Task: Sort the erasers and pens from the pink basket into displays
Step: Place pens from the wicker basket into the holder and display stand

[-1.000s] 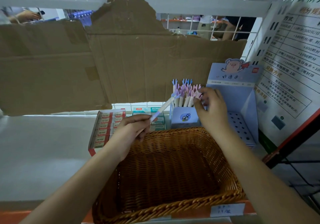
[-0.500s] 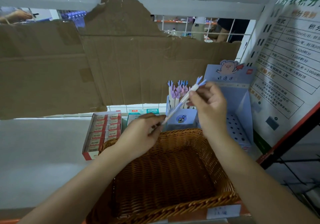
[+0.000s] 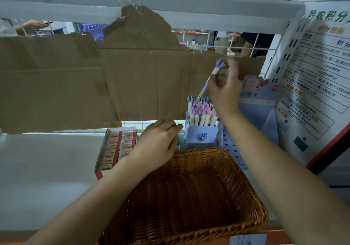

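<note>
The brown woven basket (image 3: 200, 151) sits closest. The left hand (image 3: 159, 144) rests loose at its far rim, holding nothing, beside a box of erasers (image 3: 117, 146). Behind, pens (image 3: 201, 112) with little hand-shaped tops stand in a blue box (image 3: 202, 136). Above them the right hand (image 3: 224, 91) pinches one thin, tilted pen (image 3: 204, 89) with a blue top.

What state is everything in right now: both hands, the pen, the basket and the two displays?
right hand, raised, pinching the pen.
pen, tilted, tip down above the pen display.
left hand, holding nothing, fingers relaxed, by the basket's far rim.
basket, no goods visible inside.
pen display, upright, packed with standing pens.
eraser box, open, rows filled.
</note>
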